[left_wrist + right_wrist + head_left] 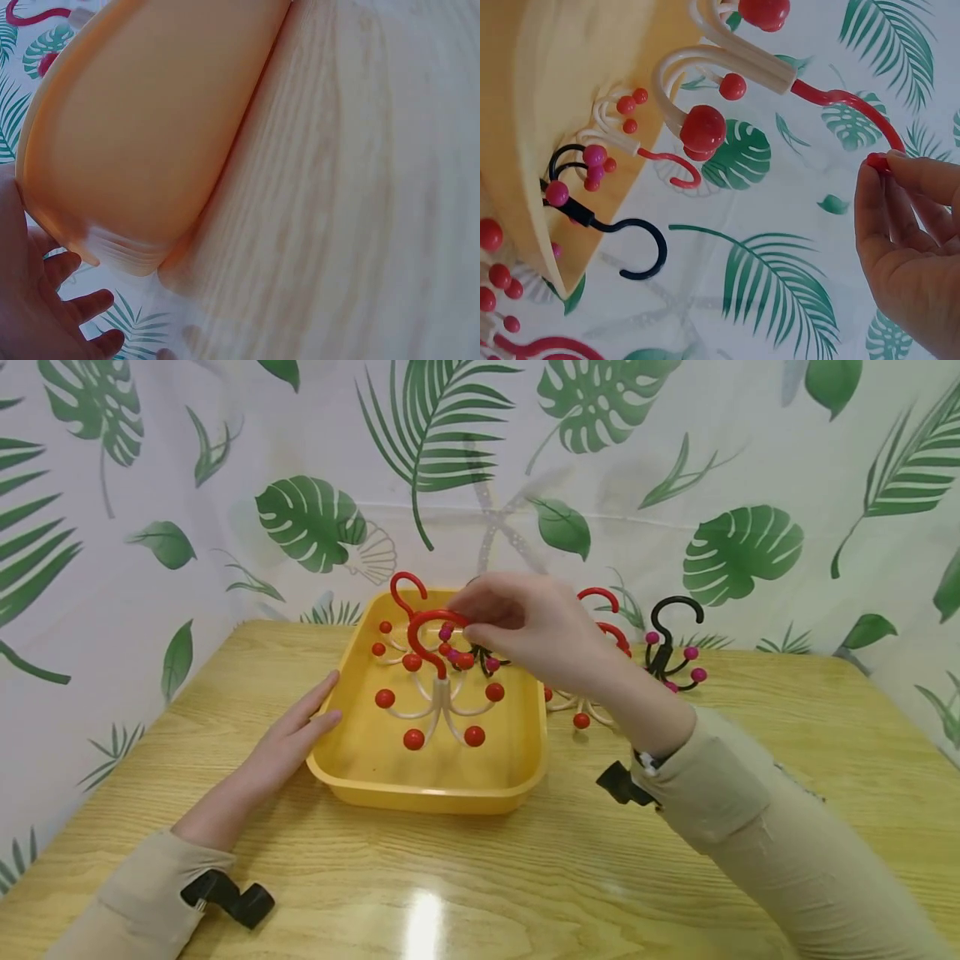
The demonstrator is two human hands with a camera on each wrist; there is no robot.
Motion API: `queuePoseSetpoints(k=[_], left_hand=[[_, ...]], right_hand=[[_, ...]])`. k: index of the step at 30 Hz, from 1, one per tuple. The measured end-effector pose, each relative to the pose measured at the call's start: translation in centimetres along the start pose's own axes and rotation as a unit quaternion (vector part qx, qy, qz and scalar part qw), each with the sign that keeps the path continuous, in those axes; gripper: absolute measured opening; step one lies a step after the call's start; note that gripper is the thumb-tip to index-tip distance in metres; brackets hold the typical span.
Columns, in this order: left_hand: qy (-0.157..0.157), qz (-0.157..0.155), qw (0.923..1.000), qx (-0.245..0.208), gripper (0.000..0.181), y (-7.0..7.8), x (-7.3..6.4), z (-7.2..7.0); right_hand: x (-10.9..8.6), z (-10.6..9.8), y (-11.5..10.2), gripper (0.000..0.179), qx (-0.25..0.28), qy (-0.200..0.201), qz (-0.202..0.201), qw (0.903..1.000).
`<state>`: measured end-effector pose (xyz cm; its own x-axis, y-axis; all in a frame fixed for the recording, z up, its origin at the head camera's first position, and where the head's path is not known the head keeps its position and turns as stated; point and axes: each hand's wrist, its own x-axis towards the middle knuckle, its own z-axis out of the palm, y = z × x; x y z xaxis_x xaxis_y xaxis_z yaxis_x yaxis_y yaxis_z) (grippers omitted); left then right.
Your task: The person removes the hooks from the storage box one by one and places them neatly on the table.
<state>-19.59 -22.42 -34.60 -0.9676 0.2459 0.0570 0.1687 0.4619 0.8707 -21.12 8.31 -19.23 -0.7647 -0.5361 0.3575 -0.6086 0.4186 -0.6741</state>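
Note:
My right hand pinches the end of a red hook between thumb and fingertips. From that hook hangs a white multi-arm hanger with red ball tips, held upright over the yellow plastic basin. In the right wrist view, the fingertips hold only the tip of the red hook. My left hand rests against the basin's left side, fingers extended along the outer wall near the rim. Inside the basin, toward the back, stand another red-hooked white hanger and a black hanger with pink balls.
Right of the basin, red-hooked white hangers stand on the wooden table, partly hidden by my right forearm. Beside them is a black hanger with pink balls. A leaf-patterned cloth hangs behind the table.

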Motion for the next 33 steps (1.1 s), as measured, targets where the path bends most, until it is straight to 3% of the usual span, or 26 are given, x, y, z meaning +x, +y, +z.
queuePoseSetpoints(k=[7, 15, 26, 33], left_hand=[[-0.003, 0.005, 1.0000, -0.001, 0.061, 0.0, 0.2, 0.0], [-0.006, -0.002, 0.9999, -0.014, 0.062, -0.1, 0.1, 0.0], [-0.002, 0.002, 1.0000, -0.003, 0.062, -0.2, 0.2, 0.0], [-0.001, 0.004, 1.0000, -0.002, 0.061, 0.0, 0.0, 0.0]], right_hand=[[-2.7, -2.4, 0.3, 0.021, 0.013, 0.037, -0.008, 0.9992], [-5.5, -4.7, 1.1, 0.021, -0.019, 0.088, 0.003, 0.9959], [-8.6, -7.4, 2.9, 0.023, -0.047, 0.145, 0.071, 0.9858], [-10.3, -8.8, 4.6, 0.023, -0.061, 0.171, 0.088, 0.9795]])
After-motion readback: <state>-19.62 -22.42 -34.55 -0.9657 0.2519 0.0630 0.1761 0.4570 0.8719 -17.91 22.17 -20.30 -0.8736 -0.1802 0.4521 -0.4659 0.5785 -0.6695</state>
